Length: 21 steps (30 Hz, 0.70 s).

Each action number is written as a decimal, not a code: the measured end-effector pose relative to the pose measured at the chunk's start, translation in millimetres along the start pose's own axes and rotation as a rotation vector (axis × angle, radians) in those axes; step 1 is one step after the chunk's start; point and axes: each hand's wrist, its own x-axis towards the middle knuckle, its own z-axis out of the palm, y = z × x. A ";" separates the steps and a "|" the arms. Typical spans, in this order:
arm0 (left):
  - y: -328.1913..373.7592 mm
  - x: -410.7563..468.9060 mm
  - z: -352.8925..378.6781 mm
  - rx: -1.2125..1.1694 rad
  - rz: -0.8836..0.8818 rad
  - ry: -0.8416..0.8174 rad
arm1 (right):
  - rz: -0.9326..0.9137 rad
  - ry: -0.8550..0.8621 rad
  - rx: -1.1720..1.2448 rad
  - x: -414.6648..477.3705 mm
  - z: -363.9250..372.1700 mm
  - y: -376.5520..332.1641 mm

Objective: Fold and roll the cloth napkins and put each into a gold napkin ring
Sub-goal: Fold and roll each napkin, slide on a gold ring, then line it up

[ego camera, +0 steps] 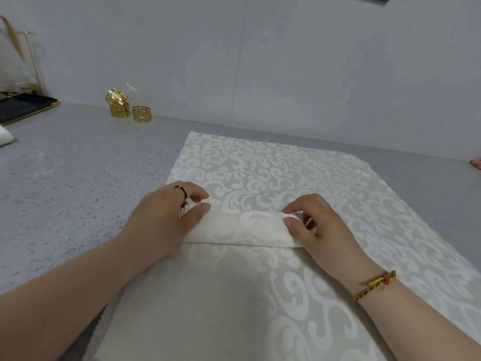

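Note:
A cream damask napkin [273, 168] with a scroll pattern lies spread on the grey speckled counter [73, 183]. Across its middle runs a folded band of cloth [242, 227]. My left hand [166, 214], wearing a dark ring, pinches the left end of this band between thumb and fingers. My right hand [315, 225], with a woven bracelet on the wrist, pinches the right end. Three gold napkin rings [127, 110] with a cut-out key pattern stand at the back left by the wall, one stacked tilted on another.
A dark tray with a gold edge [23, 108] and a gold wire stand sit at the far left. A white folded item [5, 138] lies at the left edge. The pale wall runs close behind the napkin. Something pink [476, 164] shows at the right edge.

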 end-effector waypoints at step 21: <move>1.9 -0.3 -3.0 0.185 0.103 -0.366 | -0.220 -0.118 -0.298 -4.8 -15.2 -0.6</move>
